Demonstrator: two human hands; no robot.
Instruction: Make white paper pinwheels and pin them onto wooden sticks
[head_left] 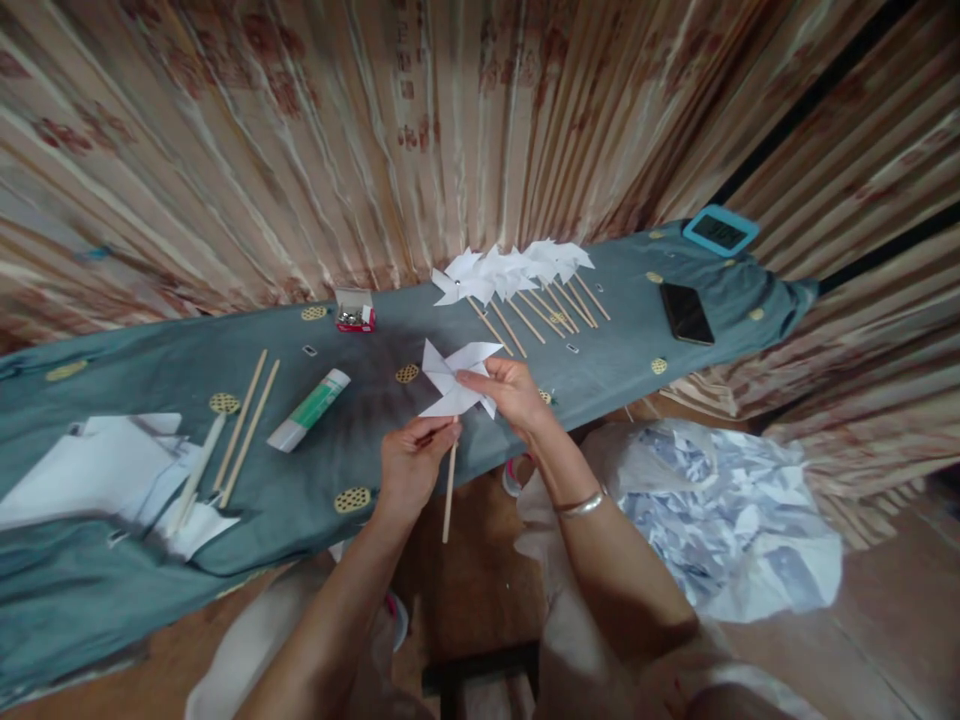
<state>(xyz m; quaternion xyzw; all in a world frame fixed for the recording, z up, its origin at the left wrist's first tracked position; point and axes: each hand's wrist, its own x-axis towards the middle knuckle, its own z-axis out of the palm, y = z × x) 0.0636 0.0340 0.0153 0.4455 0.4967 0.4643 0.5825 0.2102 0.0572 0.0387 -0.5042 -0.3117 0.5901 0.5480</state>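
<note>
A white paper pinwheel (452,378) on a thin wooden stick (449,495) is held in front of me, over the near edge of the cloth-covered table. My left hand (416,460) pinches the stick just below the paper blades. With thumb and fingers, my right hand (510,390) grips the pinwheel's right side, the thumb lying near its centre. Fingers hide part of the blades and the stick's top. Behind them lies a row of several finished-looking pinwheels (517,268), their sticks pointing toward me.
On the table (405,440) are an open box of pins (355,312), a glue stick (309,410), two loose sticks (250,430), white paper sheets (97,470), a phone (687,313) and a blue-framed clock (720,231). A bag of paper scraps (720,520) stands at lower right. Curtains hang behind.
</note>
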